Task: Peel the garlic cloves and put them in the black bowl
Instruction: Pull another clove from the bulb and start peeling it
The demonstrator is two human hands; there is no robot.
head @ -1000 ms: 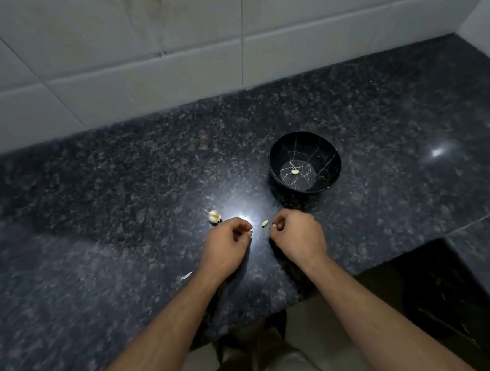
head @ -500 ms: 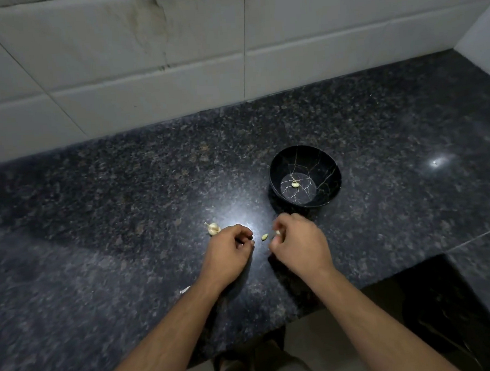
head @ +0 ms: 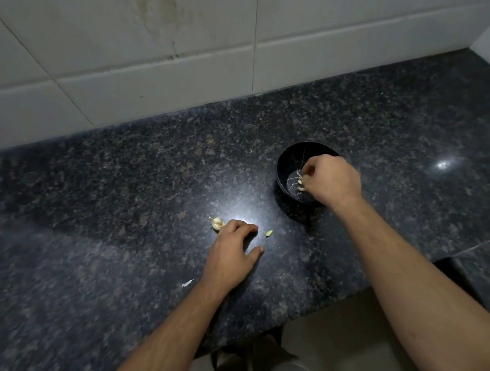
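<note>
The black bowl (head: 286, 161) stands on the dark granite counter, right of centre. My right hand (head: 334, 180) reaches into it from the right, fingertips pinched around a pale peeled garlic clove (head: 301, 189) low inside. A second peeled clove (head: 300, 182) lies on the bowl's bottom just above it. My left hand (head: 232, 252) rests on the counter with fingers and thumb spread and nothing in it. A small unpeeled garlic cluster (head: 217, 223) touches its knuckles on the far left side. One loose clove (head: 269, 233) lies just right of the left index fingertip.
A white scrap of peel (head: 188, 282) lies by my left wrist. A tiled wall (head: 173, 60) backs the granite counter (head: 124, 207). The counter's front edge runs just below my forearms, with a step down at the right (head: 472, 257).
My right hand has moved from beside the loose clove up and right into the bowl, carrying a clove. My left hand's fingers have opened out on the counter.
</note>
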